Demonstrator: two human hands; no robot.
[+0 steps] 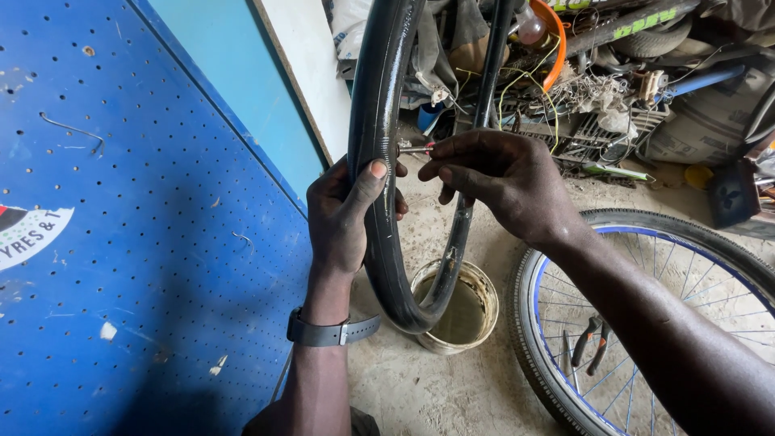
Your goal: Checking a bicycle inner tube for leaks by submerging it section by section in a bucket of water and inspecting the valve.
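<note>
A blue pegboard panel [145, 242] fills the left of the frame. Just right of it, at centre, the left hand [343, 214], a dark watch [323, 331] on its wrist, is wrapped around a black inner tube [375, 121], thumb pressed on the rubber. The tube's valve [413, 148] sticks out to the right, pinched by the fingertips of the right hand [496, 182]. Below, the tube's loop hangs over a bucket of water [456, 311] on the floor. A bicycle wheel [646, 315] lies at lower right.
</note>
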